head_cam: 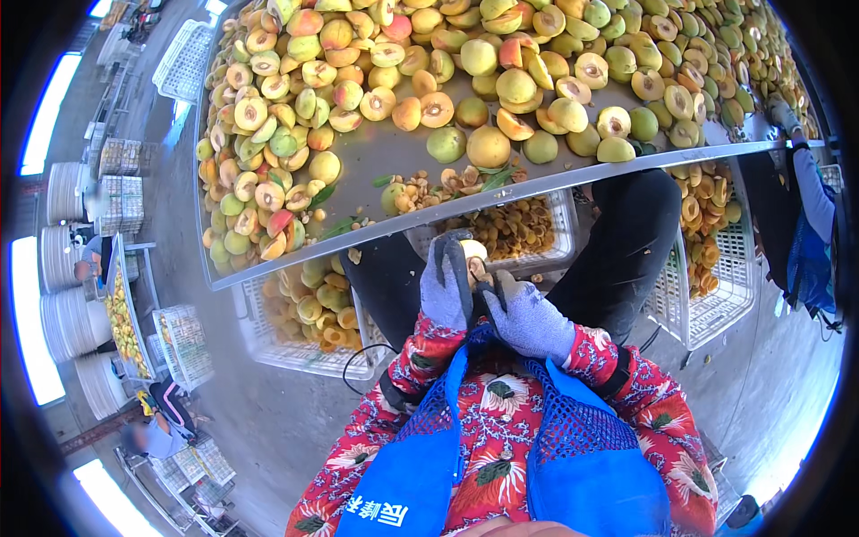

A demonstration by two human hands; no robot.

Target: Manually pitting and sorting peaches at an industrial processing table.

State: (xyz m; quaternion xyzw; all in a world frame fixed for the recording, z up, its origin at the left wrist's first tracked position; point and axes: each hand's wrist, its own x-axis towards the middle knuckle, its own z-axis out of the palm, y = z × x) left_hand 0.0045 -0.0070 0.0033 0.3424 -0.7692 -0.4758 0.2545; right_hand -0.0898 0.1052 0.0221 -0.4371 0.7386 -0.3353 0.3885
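My left hand, in a grey knit glove with dark-coated fingers, holds a pale cut stone fruit in front of my lap. At the fruit's lower side are the bent fingers of my right hand, gloved the same way. A thin dark shape shows between the fruit and those fingers; whether it is a tool is unclear. Just beyond my hands, under the table edge, a white plastic crate contains fruit pieces. Whole and halved yellow-green stone fruit cover much of the metal table.
Fruit stones and leaves lie near the table's raised rim. White crates of cut fruit stand at my left and right. A co-worker's gloved hand reaches onto the table at far right. Other people sit at far left.
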